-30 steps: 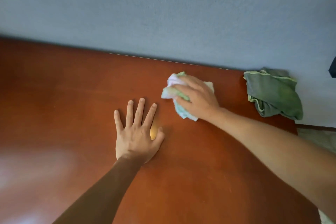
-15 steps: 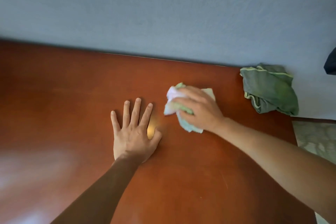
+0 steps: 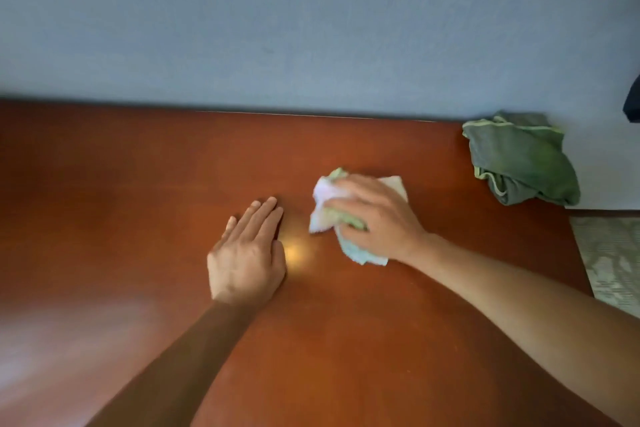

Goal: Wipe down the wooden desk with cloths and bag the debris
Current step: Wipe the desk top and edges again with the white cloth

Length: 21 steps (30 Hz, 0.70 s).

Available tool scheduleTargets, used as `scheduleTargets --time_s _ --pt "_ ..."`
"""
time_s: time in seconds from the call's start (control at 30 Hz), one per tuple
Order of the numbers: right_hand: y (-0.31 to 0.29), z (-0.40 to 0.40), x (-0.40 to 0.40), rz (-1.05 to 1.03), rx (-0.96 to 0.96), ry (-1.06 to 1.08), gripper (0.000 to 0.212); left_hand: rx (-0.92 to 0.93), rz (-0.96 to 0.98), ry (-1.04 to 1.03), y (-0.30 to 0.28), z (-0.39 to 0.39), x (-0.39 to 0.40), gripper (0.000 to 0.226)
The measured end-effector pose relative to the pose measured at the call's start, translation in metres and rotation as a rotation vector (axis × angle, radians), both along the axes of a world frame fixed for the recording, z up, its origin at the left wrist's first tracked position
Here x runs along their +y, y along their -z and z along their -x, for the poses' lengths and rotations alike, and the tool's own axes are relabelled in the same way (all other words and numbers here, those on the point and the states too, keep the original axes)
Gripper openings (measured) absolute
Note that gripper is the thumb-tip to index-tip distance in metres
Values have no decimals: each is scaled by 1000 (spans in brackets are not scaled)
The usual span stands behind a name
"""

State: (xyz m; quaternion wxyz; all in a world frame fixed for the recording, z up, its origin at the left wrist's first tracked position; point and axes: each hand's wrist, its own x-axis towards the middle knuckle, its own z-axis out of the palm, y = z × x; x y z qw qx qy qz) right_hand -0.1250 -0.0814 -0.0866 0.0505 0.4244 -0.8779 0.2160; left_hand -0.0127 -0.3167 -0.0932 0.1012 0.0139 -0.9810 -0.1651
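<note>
The reddish-brown wooden desk (image 3: 138,201) fills the lower part of the head view. My right hand (image 3: 377,218) grips a crumpled pastel cloth (image 3: 323,210) and presses it onto the desk, right of centre. Just left of it my left hand (image 3: 247,253) lies flat on the wood, fingers straight and close together, holding nothing. A second cloth, dark green with a light green hem (image 3: 519,159), lies bunched at the desk's far right corner against the wall.
A blue-grey wall (image 3: 311,28) runs along the desk's far edge. The desk's right edge drops to a patterned floor or mat (image 3: 613,260). A dark object (image 3: 633,104) pokes in at the right border.
My right hand has dragged the pastel cloth toward me across the desk. My left hand has closed its spread fingers together and tilted slightly.
</note>
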Motion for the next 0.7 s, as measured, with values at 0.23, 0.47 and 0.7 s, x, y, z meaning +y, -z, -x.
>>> scheduleTargets --time_s 0.23,0.47,0.7 --pt "0 72 -102 7 24 519 40 -131 246 255 6 5 -41 62" --pt "-2 -4 -95 -49 -22 2 40 -5 35 169 4 0 -47 32" --pt "1 1 -77 -2 -35 806 41 -59 -74 253 4 6 -55 41"
